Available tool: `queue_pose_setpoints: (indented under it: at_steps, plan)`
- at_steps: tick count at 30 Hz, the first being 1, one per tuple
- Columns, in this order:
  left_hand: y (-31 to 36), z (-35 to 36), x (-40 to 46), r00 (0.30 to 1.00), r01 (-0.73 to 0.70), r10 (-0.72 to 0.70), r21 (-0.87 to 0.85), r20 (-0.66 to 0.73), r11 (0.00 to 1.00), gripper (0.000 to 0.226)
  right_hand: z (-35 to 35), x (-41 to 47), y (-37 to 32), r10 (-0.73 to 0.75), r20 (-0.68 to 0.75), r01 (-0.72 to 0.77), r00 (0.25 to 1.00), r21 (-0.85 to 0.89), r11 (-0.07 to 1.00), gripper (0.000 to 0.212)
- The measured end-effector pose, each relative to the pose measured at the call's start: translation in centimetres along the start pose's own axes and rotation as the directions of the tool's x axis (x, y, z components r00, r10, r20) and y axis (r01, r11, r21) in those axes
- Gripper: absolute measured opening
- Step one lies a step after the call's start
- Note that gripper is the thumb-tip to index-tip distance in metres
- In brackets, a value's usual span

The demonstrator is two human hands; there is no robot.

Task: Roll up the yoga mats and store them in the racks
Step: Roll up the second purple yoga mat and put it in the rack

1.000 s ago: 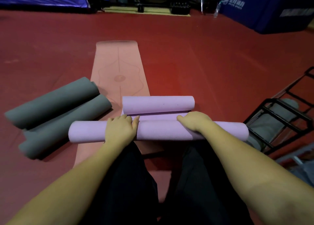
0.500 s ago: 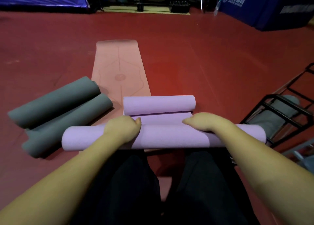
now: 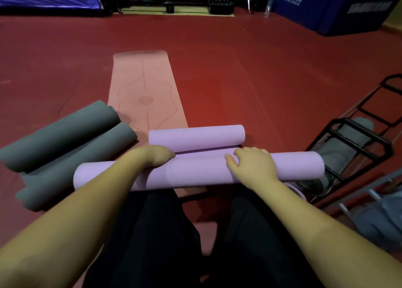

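— Any writing you can read from where you kneel?

— Only white lettering and a logo on the blue pad at the far right corner of the floor. It is too blurred for me to read.

— And the mat you're working on?

— The near purple roll lies crosswise just in front of my knees, pale lilac with a fine ribbed texture. A flat strip joins it to the far purple roll, which is shorter and smooth. Both lie on the near end of the pink mat, spread flat and printed with faint lines.

— Your hands?

— My left hand curls over the top of the near roll, fingers tucked behind it. My right hand lies on it with fingers spread and nearly straight, pressing.

— Anything else?

— Two grey rolls lie side by side at the floor's left edge. A black rack on the right holds another grey roll.
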State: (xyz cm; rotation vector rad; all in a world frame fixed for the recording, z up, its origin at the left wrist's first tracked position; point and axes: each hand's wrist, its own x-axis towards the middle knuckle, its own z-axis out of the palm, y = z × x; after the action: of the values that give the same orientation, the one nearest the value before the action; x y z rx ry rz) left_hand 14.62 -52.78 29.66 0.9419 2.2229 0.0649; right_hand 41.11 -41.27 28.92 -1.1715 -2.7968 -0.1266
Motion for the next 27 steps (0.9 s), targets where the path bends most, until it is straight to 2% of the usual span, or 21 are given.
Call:
queue_pose_setpoints:
  at_steps: [1, 3, 6, 10, 18, 24, 27]
  plan:
    - [0.0, 0.1, -0.1, 0.998, -0.039, 0.041, 0.052, -0.05, 0.998, 0.049, -0.1, 0.5, 0.0, 0.011, 0.02, -0.011, 1.0, -0.013, 1.0, 0.062]
    - [-0.3, 0.6, -0.9, 0.953, -0.112, 0.161, 0.193, -0.258, 0.975, 0.047, -0.1, 1.4, -0.1, 0.02, 0.049, -0.02, 0.999, -0.01, 1.0, 0.054]
    - [-0.7, 1.8, -2.3, 0.786, -0.143, 0.246, 0.22, -0.567, 0.965, 0.046, 0.0, 2.6, -0.2, 0.027, 0.11, -0.03, 0.994, 0.025, 0.999, 0.052]
    - [-2.5, 5.8, -3.2, 0.664, -0.164, 0.358, 0.339, -0.656, 0.926, 0.051, 0.0, 4.5, 0.0, 0.057, 0.276, -0.077, 0.959, 0.062, 0.995, 0.06]
    - [-1.5, 4.6, -2.5, 0.741, -0.103, 0.312, 0.359, -0.595, 0.928, 0.072, -1.4, 6.3, -0.4, 0.085, 0.51, -0.154, 0.856, 0.095, 0.983, 0.068]
    - [-0.9, 3.9, -2.8, 0.728, -0.095, 0.336, 0.397, -0.598, 0.913, 0.058, -3.2, 5.9, -0.3, 0.083, 0.577, -0.182, 0.812, 0.117, 0.976, 0.065]
    - [-0.5, 3.4, -3.7, 0.755, -0.11, 0.321, 0.371, -0.572, 0.922, 0.059, -3.8, 5.7, -0.2, 0.083, 0.606, -0.213, 0.791, 0.146, 0.966, 0.066]
